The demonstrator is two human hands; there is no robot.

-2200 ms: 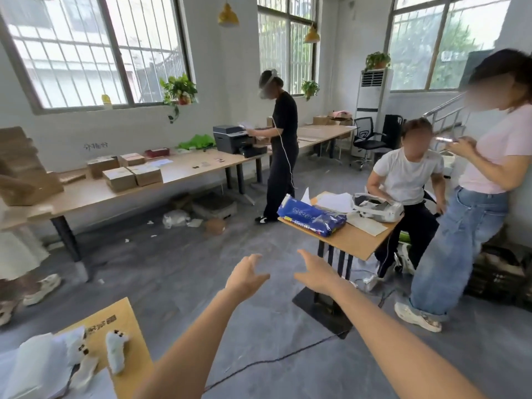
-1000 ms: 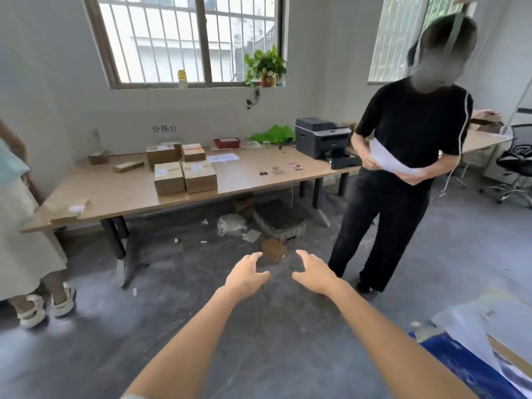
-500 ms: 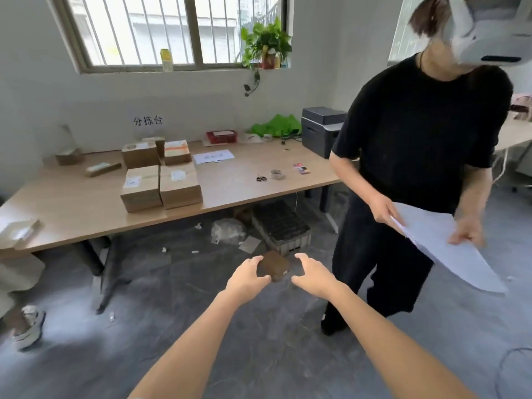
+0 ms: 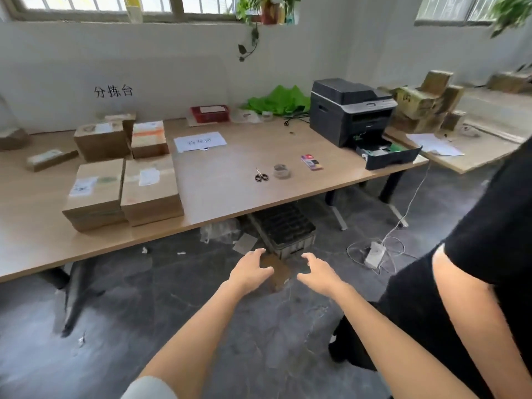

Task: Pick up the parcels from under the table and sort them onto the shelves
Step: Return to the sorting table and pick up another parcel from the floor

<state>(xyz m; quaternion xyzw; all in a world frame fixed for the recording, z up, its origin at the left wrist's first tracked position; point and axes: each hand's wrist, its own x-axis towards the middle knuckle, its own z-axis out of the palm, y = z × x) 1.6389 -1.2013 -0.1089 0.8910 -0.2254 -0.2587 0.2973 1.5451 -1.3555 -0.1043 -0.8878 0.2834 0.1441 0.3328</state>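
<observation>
Parcel, one small brown box, sits on the floor before the table, between the empty left hand and right hand, fingers loosely spread. Wall sign reads "分拣台". Table carries one printer, several labelled cartons, one pair of scissors.
</observation>
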